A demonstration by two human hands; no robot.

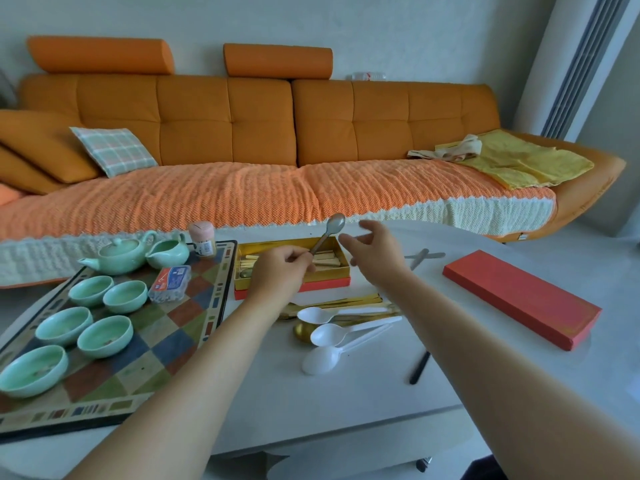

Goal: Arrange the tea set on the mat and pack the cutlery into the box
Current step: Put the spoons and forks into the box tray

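Your forearms (207,358) lead in. Left hand (280,270) fingers pinch the metal spoon (335,226) by its handle, bowl tilted toward 1 o'clock, over the box (277,242). Right hand (377,252), fingers loosely spread, holds nothing at the spoon's 3 o'clock. The tea set (121,252) looks arranged on the mat (173,327). The white spoons (329,315) and gold cutlery (349,301) at the box's 6 o'clock are not yet packed.

Head-worn view down onto table (377,403)

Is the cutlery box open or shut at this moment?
Open. The box shows its gold inside uncovered, and the red lid lies apart from it on the table.
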